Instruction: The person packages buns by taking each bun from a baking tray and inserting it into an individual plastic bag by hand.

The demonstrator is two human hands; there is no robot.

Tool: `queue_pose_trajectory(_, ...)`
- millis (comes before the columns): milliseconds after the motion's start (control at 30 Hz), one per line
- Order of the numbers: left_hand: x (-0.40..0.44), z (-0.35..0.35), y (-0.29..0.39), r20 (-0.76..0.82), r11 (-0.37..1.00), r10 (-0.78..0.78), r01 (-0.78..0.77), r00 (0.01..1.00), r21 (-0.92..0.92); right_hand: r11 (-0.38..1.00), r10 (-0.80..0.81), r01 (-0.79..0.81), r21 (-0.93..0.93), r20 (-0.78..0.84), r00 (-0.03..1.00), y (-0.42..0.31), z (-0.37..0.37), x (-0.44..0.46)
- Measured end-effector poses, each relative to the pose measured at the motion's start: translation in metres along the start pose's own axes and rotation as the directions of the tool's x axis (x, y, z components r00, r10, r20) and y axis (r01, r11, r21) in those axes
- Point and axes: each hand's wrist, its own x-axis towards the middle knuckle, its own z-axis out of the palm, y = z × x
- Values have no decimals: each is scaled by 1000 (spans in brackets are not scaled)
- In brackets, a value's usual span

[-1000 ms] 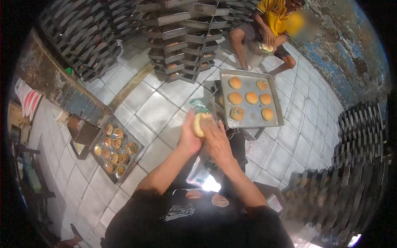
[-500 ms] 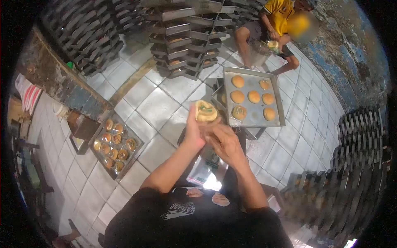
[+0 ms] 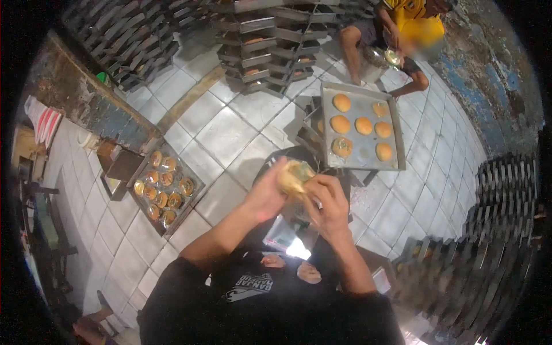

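A round bun in a clear printed plastic bag [image 3: 294, 174] is held up in front of my body. My left hand [image 3: 268, 194] is closed around its left side. The fingers of my right hand [image 3: 329, 202] are pinched on the bag at the bun's right side. Below my hands, a stack of plastic bags [image 3: 282, 234] lies on my lap, with glare on part of it. To the right, a metal tray [image 3: 363, 161] holds several golden buns, such as one bun [image 3: 341, 124] at its left side.
At left on the tiled floor stands a tray [image 3: 194, 198] of several wrapped buns. A person in a yellow shirt [image 3: 409, 26] sits at the upper right, handling a wrapped bun. Stacked metal trays [image 3: 259, 43] rise at the back, with more stacks [image 3: 500, 201] at right.
The bagged bun has moved lower and tilted. My right hand has come up to its right side and grips the bag; my left hand still holds it.
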Motion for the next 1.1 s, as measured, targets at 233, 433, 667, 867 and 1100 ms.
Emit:
queue_pose_trajectory(233,11,7,18,-62,739,365,-248,929,627,559,717,-733,388,218,662,43,9,18)
queue_pose_trajectory(433,43,-13,13,293,329,725,-687,623,648,915,377,-379,137,45,925,22,-2,32)
queue_pose_trajectory(667,19,-11,29,228,4,853,-442,470,897,441,754,-757,483,259,604,65,-2,30)
queue_pose_trajectory(867,26,-90,-11,-289,730,453,-165,844,663,-19,714,-799,601,568,410,62,41,-58)
queue_pose_trajectory(1100,54,-24,-7,48,638,516,-422,855,644,669,719,-632,392,-124,684,108,-15,-42)
